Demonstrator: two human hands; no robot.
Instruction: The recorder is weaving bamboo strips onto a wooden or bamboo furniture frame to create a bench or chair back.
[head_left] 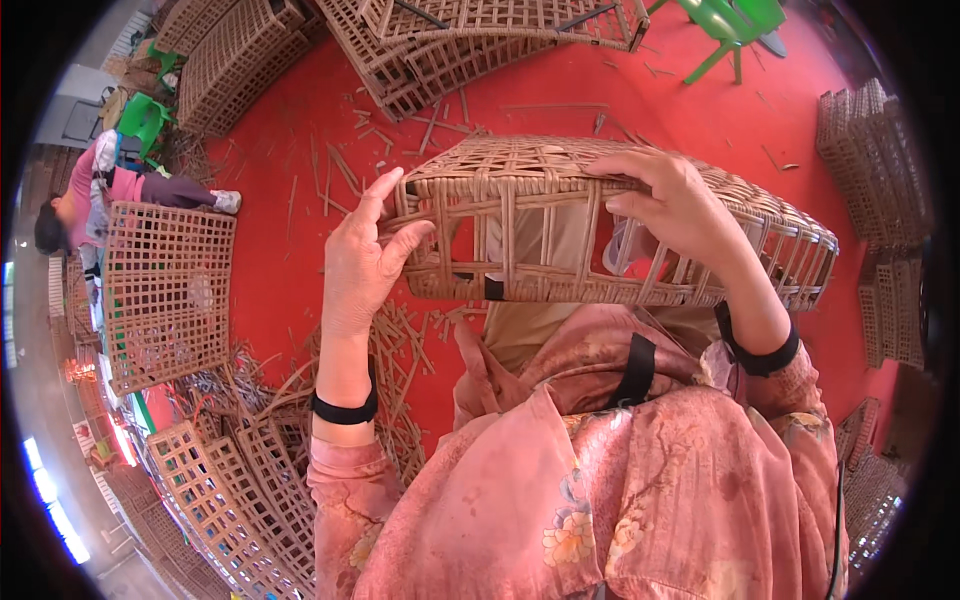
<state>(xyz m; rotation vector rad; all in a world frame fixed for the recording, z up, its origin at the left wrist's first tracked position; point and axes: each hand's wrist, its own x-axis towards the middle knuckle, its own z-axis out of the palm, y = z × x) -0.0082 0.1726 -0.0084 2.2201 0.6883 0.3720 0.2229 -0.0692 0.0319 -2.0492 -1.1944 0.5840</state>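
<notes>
A woven wicker basket frame [540, 187] lies across my lap on its side, with a closely woven upper face and an open lattice facing me. At its left end, my left hand [365, 255] grips the corner, thumb on the near side and fingers along the outer edge. My right hand [670, 200] is closed over the top rim right of the middle, its thumb against the lattice. A small black band [494, 288] is wrapped on the lower rail. The tips of some right-hand fingers are hidden by the weave.
Cane offcuts [400, 350] litter the red floor [290, 220]. Stacked woven panels stand at the far side [470, 60], the left [240, 480] and the right [865, 160]. A person [115, 185] works beside a lattice panel [165, 300]. A green stool [735, 30] is at the far right.
</notes>
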